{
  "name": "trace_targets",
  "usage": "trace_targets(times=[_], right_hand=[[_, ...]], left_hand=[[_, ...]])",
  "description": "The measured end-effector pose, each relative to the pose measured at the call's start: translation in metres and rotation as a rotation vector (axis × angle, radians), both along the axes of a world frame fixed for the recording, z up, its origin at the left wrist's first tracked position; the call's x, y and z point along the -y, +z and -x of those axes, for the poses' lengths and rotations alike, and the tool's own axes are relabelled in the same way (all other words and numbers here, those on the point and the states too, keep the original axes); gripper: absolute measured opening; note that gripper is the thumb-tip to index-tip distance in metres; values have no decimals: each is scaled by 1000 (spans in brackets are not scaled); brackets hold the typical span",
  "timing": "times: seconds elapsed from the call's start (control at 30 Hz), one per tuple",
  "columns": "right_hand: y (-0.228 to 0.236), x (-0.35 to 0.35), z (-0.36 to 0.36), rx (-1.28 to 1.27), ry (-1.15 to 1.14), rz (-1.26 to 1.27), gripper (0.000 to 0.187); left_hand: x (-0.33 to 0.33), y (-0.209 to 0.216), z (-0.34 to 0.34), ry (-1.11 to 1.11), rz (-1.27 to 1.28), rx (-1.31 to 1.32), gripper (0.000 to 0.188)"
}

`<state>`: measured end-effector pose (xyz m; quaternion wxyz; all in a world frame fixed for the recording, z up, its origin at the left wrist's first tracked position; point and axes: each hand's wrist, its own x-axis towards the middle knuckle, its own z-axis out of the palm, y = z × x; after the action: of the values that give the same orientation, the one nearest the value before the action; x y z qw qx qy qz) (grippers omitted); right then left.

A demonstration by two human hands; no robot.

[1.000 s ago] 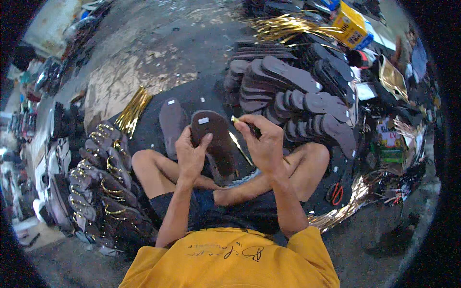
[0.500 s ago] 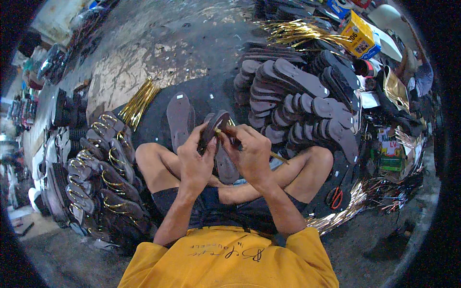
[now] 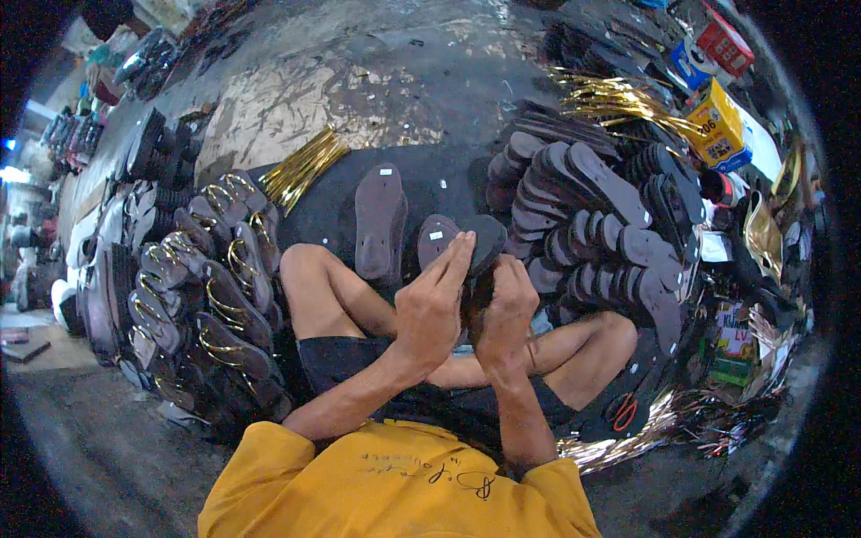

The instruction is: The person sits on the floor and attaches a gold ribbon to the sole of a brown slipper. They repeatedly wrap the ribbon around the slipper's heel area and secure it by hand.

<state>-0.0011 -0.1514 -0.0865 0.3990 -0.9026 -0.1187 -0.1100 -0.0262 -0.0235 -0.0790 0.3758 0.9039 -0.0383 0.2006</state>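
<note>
Between my crossed legs I hold up a dark sandal sole (image 3: 490,238). My left hand (image 3: 432,309) has its long fingers stretched up together along the sole's left side, its thumb hidden. My right hand (image 3: 504,314) grips the lower right part with curled fingers. Whether a strap is in the held sole cannot be seen. Just left of it lies another sole (image 3: 435,235) with a small white label, partly covered by my left fingers. Farther left a pair of stacked strapless soles (image 3: 380,215) rests on the dark mat (image 3: 332,233).
Sandals with gold straps (image 3: 211,278) crowd the left. Stacked strapless soles (image 3: 583,188) fill the right. Gold strips (image 3: 305,166) lie at the mat's far edge, more gold strips (image 3: 619,97) by a yellow box (image 3: 717,125). Red-handled scissors (image 3: 625,412) lie by my right knee.
The held sole has turned, its dark face now showing to the right. My left hand's fingers have straightened upward, and my right hand has moved lower. The whole view has shifted.
</note>
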Motion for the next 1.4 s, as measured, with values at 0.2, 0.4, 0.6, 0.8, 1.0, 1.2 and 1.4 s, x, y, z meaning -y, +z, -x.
trace_targets(times=[0.2, 0.4, 0.6, 0.8, 1.0, 1.2, 1.4], right_hand=[[-13, -6, -17, 139, -22, -6, 16], [-9, 4, -21, 148, 33, 50, 19], [-20, 17, -31, 114, 211, 154, 34], [-15, 5, -17, 53, 67, 117, 28], [-10, -1, -24, 51, 2, 23, 26], [-37, 2, -23, 159, 101, -21, 29], [-24, 8, -10, 6, 119, 84, 28]], left_hand=[[-12, 3, -16, -38, 92, -120, 64], [-6, 4, -13, -27, 78, -4, 67], [-10, 13, -15, -50, 49, -191, 57], [2, 4, -10, -21, -74, -36, 61], [-15, 4, -17, -25, 26, -86, 58], [-16, -5, -11, -37, 52, -123, 57], [-12, 6, -5, -65, -15, -71, 61]])
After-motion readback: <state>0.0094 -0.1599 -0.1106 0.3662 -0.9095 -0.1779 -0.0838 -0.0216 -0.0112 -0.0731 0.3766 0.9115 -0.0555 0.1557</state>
